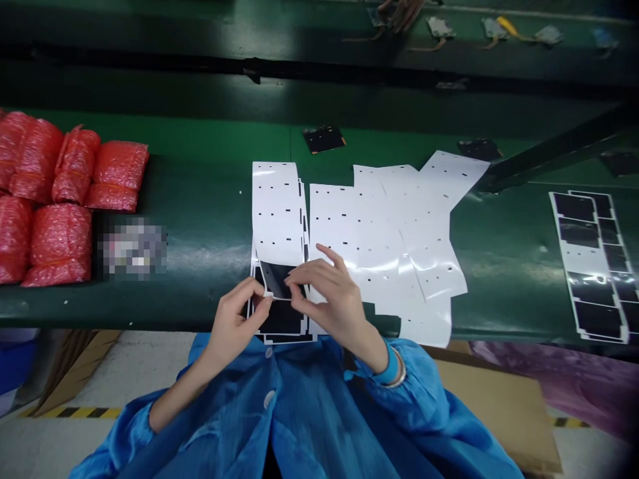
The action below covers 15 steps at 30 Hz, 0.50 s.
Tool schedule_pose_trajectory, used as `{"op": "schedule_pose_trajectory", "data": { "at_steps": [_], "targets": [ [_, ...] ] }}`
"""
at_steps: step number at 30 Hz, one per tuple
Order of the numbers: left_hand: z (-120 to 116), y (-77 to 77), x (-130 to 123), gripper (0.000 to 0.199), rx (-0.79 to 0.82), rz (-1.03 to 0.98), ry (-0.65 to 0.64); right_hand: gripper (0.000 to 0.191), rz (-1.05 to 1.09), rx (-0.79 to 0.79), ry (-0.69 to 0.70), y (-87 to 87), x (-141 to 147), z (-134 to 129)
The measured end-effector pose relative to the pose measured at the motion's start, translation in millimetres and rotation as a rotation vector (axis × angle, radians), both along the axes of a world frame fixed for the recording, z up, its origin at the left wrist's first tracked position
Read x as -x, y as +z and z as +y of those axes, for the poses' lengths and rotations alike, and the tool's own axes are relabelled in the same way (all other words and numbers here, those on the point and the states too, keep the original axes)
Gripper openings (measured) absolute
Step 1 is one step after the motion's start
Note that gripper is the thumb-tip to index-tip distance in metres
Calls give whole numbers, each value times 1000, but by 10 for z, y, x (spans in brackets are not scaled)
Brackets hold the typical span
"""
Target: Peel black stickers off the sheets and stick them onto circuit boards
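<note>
Now, your left hand [232, 326] and right hand [324, 299] pinch, fingers closed, a black film [277, 281] at the white liner [278, 213]; it looks thin, light and floppy, so hold by edges.

Glossy black film panel [276, 280] on white perforated backing sheet [277, 213]; panel edge lifted, curling upward.

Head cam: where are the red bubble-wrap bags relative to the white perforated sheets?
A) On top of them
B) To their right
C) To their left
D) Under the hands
C. The red bubble-wrap bags lie on the green bench, left of the white perforated sheets in the head view.
</note>
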<state>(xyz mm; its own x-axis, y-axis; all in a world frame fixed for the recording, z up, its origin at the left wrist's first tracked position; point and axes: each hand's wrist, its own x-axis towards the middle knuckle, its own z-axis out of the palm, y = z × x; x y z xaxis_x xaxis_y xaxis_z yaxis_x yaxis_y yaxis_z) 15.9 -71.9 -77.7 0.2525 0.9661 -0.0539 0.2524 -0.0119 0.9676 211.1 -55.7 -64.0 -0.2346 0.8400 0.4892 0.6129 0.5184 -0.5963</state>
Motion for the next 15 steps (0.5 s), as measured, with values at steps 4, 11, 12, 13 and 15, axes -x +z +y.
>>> {"op": "schedule_pose_trajectory", "data": {
  "at_steps": [4, 11, 12, 13, 15],
  "targets": [
    [-32, -28, 28, 21, 80, -72, 62, 10, 35, 52, 52, 73, -81, 11],
    [-4, 22, -32, 15, -115, -4, -6, 10, -61, -37, 133, 23, 58, -81],
    [4, 26, -38, 15, -128, 8, -22, 11, -69, -36, 127, 21, 64, -86],
    [9, 27, -44, 15, -137, 18, -33, 12, -80, -37, 116, 19, 69, -91],
    [16, 28, -60, 15, -143, 27, -47, 14, -115, -55, 82, 14, 82, -99]
  ]
}}
